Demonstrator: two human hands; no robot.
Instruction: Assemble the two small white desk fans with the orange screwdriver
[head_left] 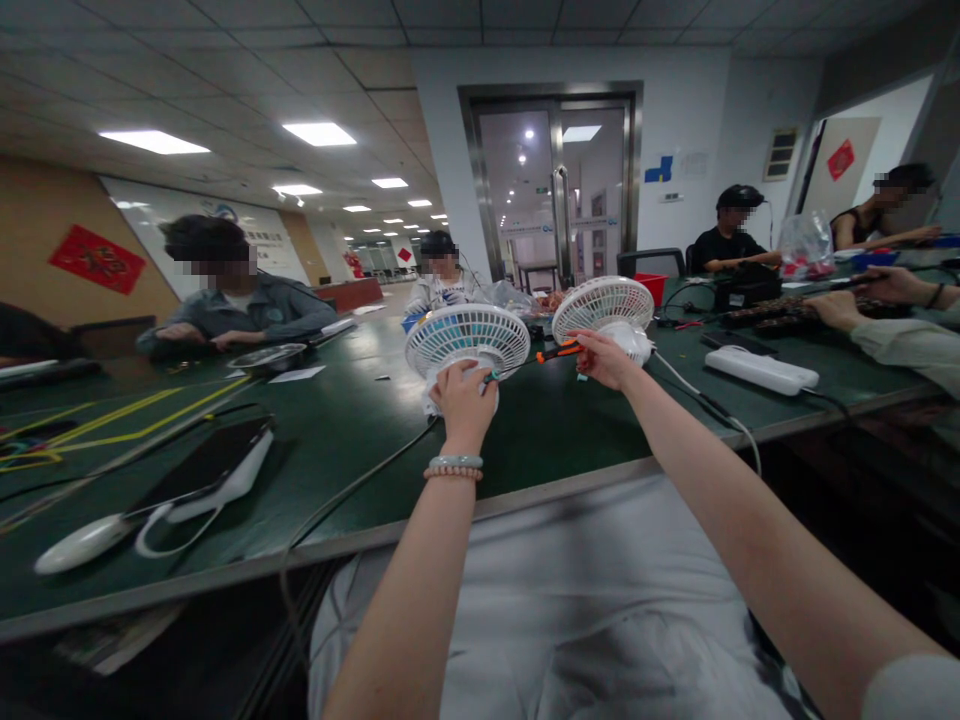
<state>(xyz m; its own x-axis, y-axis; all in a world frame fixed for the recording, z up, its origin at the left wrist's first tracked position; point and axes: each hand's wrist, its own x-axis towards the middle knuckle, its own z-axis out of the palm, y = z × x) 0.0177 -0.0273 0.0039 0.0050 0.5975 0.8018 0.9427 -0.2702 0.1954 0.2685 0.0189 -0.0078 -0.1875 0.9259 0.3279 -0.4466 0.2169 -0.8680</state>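
A white fan [466,335] with a round slatted guard stands on the green table, its cage leaning back. My left hand [463,400] is closed around its lower white body; a small teal piece shows by the fingers. My right hand [604,358] grips a screwdriver [559,352] with an orange and black handle. Its thin shaft points left toward the fan's body; whether the tip touches anything I cannot tell. Just behind my right hand is a second white fan [604,305], its cage tilted up and its cord running right.
At left lie a dark-screened device [202,465] with a white strap and a metal bowl [268,358]. A white power strip [761,370] and cords lie at right. Several people sit around the table [360,440]; a co-worker's hands [840,308] work at far right.
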